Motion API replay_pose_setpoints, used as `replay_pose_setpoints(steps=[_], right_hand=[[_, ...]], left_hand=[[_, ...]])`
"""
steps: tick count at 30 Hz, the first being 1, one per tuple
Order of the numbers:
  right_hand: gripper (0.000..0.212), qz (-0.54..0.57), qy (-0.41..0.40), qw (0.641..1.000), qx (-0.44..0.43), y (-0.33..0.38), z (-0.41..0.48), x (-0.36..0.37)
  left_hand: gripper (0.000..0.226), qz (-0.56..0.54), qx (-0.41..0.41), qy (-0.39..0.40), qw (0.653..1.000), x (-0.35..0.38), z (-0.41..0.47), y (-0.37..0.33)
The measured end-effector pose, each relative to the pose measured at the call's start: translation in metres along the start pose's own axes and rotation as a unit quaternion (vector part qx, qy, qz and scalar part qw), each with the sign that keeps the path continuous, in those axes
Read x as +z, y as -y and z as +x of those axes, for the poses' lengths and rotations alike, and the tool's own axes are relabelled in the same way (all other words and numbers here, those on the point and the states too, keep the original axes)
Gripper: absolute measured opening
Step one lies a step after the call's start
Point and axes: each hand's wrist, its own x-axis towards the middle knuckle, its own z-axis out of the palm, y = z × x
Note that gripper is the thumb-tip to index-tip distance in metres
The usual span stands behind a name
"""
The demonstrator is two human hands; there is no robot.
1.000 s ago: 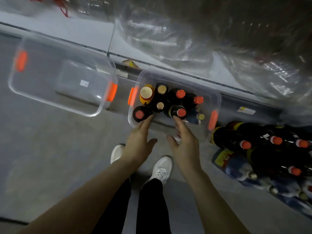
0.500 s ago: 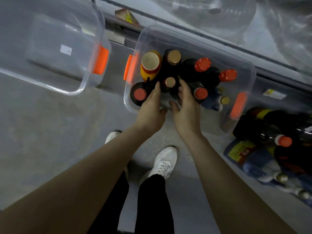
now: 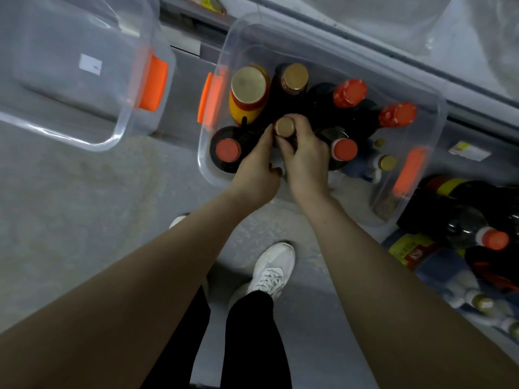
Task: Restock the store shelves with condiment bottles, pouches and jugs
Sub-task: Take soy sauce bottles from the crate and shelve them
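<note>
Fingers of the right hand (image 3: 306, 161) are curling round the neck of the small dark bottle with a round gold cap (image 3: 284, 126) — standing mid-pack in the clear plastic bin with orange handles (image 3: 441, 113). From nine o'clock the left hand (image 3: 257, 169) is laying straight fingers against it, likely steadying it for lifting clear of tightly packed neighbours.

Right hand (image 3: 306, 161) around gold-capped bottle (image 3: 284, 126), left hand (image 3: 252, 169) against it, inside clear bin (image 3: 337, 43).
</note>
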Motion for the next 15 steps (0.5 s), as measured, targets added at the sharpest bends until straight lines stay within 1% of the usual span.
replay_pose_setpoints(steps=[2,5,8,12,15], right_hand=[[0.035,-0.01,-0.003,1.0,-0.004,0.003,-0.003,-0.003],[0.032,0.01,-0.014,1.0,-0.012,0.013,-0.013,-0.017],[0.03,0.029,-0.03,0.999,-0.03,0.03,-0.033,-0.039],[0.026,0.093,-0.029,0.995,-0.024,0.055,-0.061,-0.082],[0.022,0.126,-0.035,0.991,-0.02,0.081,-0.073,-0.118]], left_hand=[[0.08,-0.004,0.0,0.006,1.0,-0.002,-0.003,-0.001],[0.079,-0.014,0.014,0.011,1.0,-0.004,-0.013,-0.007],[0.079,0.007,0.035,0.006,0.999,-0.011,-0.029,-0.015],[0.084,0.045,0.058,0.007,0.997,-0.023,-0.054,-0.04],[0.087,0.056,0.051,0.016,0.997,-0.038,-0.075,-0.065]])
